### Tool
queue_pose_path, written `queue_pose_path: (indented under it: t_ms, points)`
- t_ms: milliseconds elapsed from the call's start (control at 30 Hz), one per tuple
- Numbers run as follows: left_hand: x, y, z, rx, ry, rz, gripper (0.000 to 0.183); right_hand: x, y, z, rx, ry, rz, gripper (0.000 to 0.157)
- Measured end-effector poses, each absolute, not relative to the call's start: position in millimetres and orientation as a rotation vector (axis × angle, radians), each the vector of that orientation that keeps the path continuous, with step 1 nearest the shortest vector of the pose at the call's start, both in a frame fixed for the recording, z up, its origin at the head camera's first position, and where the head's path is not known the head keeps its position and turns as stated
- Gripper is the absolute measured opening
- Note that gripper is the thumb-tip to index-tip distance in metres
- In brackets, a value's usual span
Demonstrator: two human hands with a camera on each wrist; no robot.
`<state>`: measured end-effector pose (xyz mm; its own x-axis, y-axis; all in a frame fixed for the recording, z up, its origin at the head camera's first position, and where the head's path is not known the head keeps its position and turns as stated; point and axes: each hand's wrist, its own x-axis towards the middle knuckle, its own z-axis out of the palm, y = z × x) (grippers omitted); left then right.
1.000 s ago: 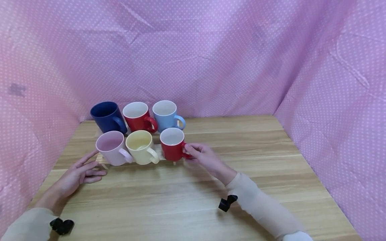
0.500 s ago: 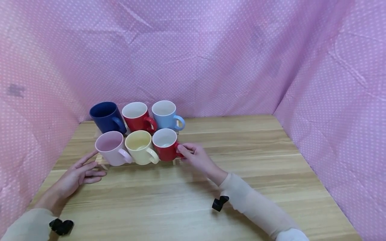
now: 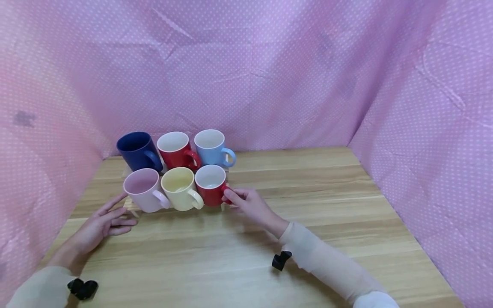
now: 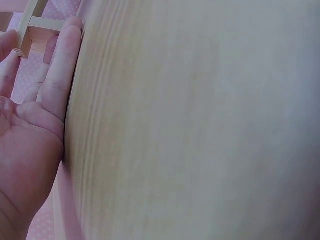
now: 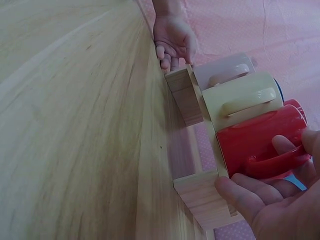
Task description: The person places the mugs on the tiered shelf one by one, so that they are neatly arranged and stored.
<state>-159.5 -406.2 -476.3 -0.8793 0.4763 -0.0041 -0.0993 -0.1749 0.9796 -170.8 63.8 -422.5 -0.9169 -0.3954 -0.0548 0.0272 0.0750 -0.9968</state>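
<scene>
My right hand (image 3: 250, 207) pinches the handle of a red mug (image 3: 209, 194) with a white inside, which stands upright at the right end of the front row on a wooden rack (image 5: 182, 82). In the right wrist view its fingertips lie close by the rack's edge. My left hand (image 3: 98, 226) rests by the rack's left end, fingers extended and touching the wood, as the left wrist view also shows. Left of the red mug stand a yellow mug (image 3: 178, 194) and a pink mug (image 3: 144, 196), handles towards the right.
Behind, a dark blue mug (image 3: 135, 156), a second red mug (image 3: 173, 156) and a light blue mug (image 3: 208, 154) form the back row. Pink dotted cloth (image 3: 246, 77) surrounds the wooden table (image 3: 215, 265) at the back and sides.
My right hand has carried the front red mug leftward along the rack, until it stands beside the yellow mug. Over the last half second it hardly moves. The left hand stays in place.
</scene>
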Motion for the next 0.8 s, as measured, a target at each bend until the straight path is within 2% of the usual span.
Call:
queue_pose_path:
  t_ms: [567,700,800]
  points:
    - [-165,-403,-472,0.392,1.767,2.096,0.053,-173,69,-419,-0.338,2.027,-1.886,0.043]
    - [-158,-402,-463,0.284,2.040,1.967,0.052,-174,78,-412,-0.415,2.142,-1.825,0.046]
    - [-154,-399,-447,0.302,2.454,1.654,0.053,-178,90,-403,-0.549,2.333,-1.733,0.047]
